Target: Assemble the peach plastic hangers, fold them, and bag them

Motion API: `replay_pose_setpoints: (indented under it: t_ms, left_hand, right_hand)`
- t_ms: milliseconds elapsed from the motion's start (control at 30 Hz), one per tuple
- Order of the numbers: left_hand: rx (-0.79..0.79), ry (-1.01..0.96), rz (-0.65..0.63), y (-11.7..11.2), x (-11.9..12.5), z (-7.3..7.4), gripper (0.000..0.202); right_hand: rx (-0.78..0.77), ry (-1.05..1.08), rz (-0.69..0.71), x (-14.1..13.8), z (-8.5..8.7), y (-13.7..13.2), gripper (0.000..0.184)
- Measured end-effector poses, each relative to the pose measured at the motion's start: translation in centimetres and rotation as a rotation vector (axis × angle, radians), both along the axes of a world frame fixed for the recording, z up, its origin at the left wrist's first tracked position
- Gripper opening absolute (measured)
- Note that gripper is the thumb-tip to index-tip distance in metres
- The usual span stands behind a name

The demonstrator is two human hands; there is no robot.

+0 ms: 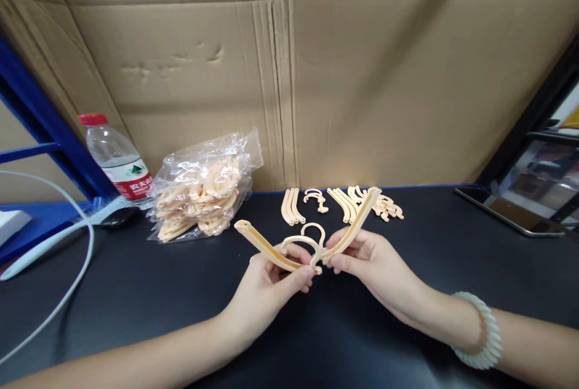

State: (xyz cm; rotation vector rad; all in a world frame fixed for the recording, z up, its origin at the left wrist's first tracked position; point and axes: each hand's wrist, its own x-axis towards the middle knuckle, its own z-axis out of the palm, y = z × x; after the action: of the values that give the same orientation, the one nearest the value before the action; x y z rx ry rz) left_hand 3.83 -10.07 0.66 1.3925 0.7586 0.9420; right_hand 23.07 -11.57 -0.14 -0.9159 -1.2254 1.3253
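Both my hands hold a small cream plastic hanger (312, 243) above the black table (136, 292). My left hand (271, 283) pinches the left arm piece near the centre, fingers closed. My right hand (366, 259) pinches the right arm piece, which tilts up to the right. The hook loop sits between my thumbs where the two arms meet. Behind the hanger lie loose cream parts: a row of arm pieces (291, 206), a hook piece (315, 198) and a further pile of parts (371, 203).
A clear plastic bag of cream parts (203, 193) lies at the left back. A water bottle with a red cap (118, 160) stands by the blue shelf frame (40, 117). White cable (67, 238) runs at left. A phone (506, 211) lies right. A cardboard wall (289, 75) stands behind.
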Motion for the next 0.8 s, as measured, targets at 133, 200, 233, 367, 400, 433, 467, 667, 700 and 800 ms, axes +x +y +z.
replay_pose_setpoints:
  t_ms: [133, 200, 233, 367, 400, 433, 467, 667, 700, 800]
  left_hand:
    - [-0.023, -0.037, -0.017, 0.07, -0.04, -0.16, 0.019]
    - [-0.031, -0.05, -0.02, 0.12, -0.05, -0.21, 0.019]
    - [-0.034, -0.057, -0.024, 0.14, -0.05, -0.22, 0.019]
    - [-0.044, -0.07, -0.055, 0.12, -0.07, -0.12, 0.017]
    - [-0.04, -0.071, -0.062, 0.11, -0.08, -0.08, 0.016]
    - [-0.035, -0.072, -0.068, 0.09, -0.09, -0.05, 0.015]
    - [-0.03, -0.075, -0.075, 0.08, -0.1, -0.02, 0.015]
    - [-0.032, -0.104, -0.136, 0.1, -0.11, -0.08, 0.009]
    - [-0.036, -0.11, -0.139, 0.11, -0.11, -0.1, 0.009]
    - [-0.044, -0.113, -0.143, 0.14, -0.14, -0.16, 0.009]
  right_hand:
    - [0.05, -0.028, 0.104, -0.11, -0.35, 0.18, 0.028]
    - [0.083, -0.027, 0.131, -0.06, -0.39, 0.27, 0.028]
    - [0.092, -0.026, 0.151, -0.03, -0.42, 0.31, 0.028]
    - [0.111, -0.021, 0.218, 0.01, -0.54, 0.35, 0.027]
    - [0.115, -0.022, 0.222, 0.01, -0.54, 0.34, 0.027]
    - [0.117, -0.024, 0.226, 0.01, -0.52, 0.33, 0.028]
    - [0.118, -0.029, 0.229, 0.02, -0.47, 0.31, 0.028]
    - [0.12, -0.077, 0.247, 0.07, -0.08, 0.24, 0.026]
    - [0.123, -0.075, 0.25, 0.06, -0.05, 0.22, 0.025]
    - [0.124, -0.044, 0.274, 0.01, 0.0, 0.19, 0.02]
